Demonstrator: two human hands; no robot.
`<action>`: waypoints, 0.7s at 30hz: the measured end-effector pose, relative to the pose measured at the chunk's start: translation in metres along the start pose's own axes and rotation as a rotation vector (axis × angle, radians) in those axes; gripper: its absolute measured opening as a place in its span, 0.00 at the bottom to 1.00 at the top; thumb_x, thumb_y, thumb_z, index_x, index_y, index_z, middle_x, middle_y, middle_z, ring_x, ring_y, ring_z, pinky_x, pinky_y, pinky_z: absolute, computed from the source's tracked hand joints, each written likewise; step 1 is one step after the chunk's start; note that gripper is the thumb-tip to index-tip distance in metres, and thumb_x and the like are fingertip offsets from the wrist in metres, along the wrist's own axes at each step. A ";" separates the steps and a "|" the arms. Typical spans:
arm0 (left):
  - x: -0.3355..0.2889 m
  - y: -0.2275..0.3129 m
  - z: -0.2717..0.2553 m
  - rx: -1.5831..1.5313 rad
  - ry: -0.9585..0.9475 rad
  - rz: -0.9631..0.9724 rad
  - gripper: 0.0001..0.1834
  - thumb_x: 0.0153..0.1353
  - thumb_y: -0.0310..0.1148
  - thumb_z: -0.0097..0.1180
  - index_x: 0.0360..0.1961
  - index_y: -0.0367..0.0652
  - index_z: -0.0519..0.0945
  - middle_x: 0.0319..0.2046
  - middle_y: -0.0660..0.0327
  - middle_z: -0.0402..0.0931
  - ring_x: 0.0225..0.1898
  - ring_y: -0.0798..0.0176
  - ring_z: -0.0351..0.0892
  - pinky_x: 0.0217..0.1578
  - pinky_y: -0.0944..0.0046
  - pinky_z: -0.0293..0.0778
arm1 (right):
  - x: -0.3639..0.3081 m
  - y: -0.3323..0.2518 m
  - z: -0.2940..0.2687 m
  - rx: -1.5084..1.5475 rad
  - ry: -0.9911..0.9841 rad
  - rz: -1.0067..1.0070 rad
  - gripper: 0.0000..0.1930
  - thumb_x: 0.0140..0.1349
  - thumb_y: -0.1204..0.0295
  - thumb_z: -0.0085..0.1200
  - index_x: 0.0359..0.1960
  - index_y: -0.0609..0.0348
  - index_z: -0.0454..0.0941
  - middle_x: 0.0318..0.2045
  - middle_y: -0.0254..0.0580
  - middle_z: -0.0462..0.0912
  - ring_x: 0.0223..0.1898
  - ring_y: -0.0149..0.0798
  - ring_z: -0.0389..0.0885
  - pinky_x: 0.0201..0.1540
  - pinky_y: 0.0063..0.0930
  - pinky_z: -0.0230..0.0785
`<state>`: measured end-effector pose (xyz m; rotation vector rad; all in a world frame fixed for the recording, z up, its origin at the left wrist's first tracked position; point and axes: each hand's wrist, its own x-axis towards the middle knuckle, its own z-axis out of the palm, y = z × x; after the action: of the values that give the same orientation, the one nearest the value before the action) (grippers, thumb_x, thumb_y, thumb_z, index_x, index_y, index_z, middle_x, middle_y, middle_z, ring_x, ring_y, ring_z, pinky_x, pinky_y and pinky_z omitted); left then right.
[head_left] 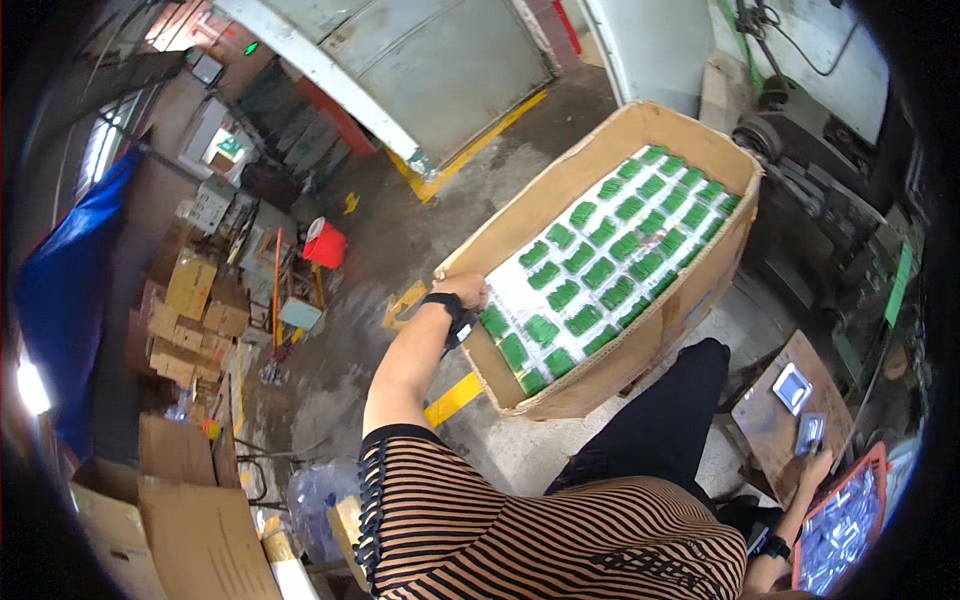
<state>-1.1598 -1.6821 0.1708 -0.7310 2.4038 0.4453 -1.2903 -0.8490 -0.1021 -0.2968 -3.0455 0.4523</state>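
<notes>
A big cardboard box [560, 180] stands in front of me, tilted across the view. In it lie rows of green bundles [598, 273] on white sheets. My left hand [466, 290] is at the box's near-left rim, its fingers curled down inside the wall; what they grip is hidden. Far to the right, my right hand [818, 467] pinches the edge of a small clear plastic tray [810, 434] over a brown wooden board [752, 428]. Just beyond that tray, a white-rimmed plastic tray [792, 388] lies on the board.
An orange-red crate [868, 478] of clear plastic pieces sits by my right forearm. Dark machinery [800, 150] stands behind the box at right. A red bucket [324, 244] is on the floor at left, near stacked cartons [190, 325]. Large open cartons [200, 530] stand at lower left.
</notes>
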 end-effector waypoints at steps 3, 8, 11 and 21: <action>-0.018 0.011 -0.002 0.256 0.172 -0.060 0.09 0.46 0.28 0.52 0.28 0.35 0.79 0.30 0.46 0.79 0.33 0.50 0.79 0.34 0.57 0.73 | -0.010 -0.025 -0.019 -0.009 0.127 -0.037 0.14 0.56 0.64 0.52 0.32 0.66 0.76 0.27 0.58 0.78 0.33 0.60 0.76 0.37 0.47 0.67; -0.100 0.106 -0.031 -0.256 0.265 0.397 0.24 0.56 0.36 0.55 0.51 0.32 0.71 0.44 0.50 0.76 0.45 0.55 0.75 0.48 0.63 0.70 | 0.001 -0.008 -0.009 -0.219 0.104 -0.070 0.15 0.58 0.69 0.45 0.44 0.62 0.74 0.45 0.55 0.75 0.46 0.53 0.74 0.43 0.42 0.69; -0.180 0.170 -0.017 -0.541 0.134 0.716 0.22 0.61 0.39 0.51 0.54 0.40 0.70 0.49 0.55 0.73 0.50 0.62 0.71 0.52 0.63 0.67 | -0.001 -0.029 -0.025 -0.348 0.130 -0.125 0.18 0.59 0.69 0.42 0.49 0.63 0.71 0.52 0.53 0.71 0.53 0.51 0.69 0.49 0.40 0.66; -0.130 0.277 0.132 -0.444 -0.675 1.150 0.19 0.61 0.36 0.51 0.47 0.32 0.71 0.37 0.55 0.77 0.38 0.66 0.75 0.40 0.66 0.71 | 0.021 -0.025 -0.023 0.094 0.184 -0.447 0.11 0.59 0.73 0.38 0.36 0.66 0.72 0.31 0.57 0.75 0.33 0.60 0.72 0.37 0.49 0.63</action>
<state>-1.1776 -1.3495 0.1877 0.6716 1.8289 1.4202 -1.3139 -0.8623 -0.0726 0.3236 -2.7782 0.4985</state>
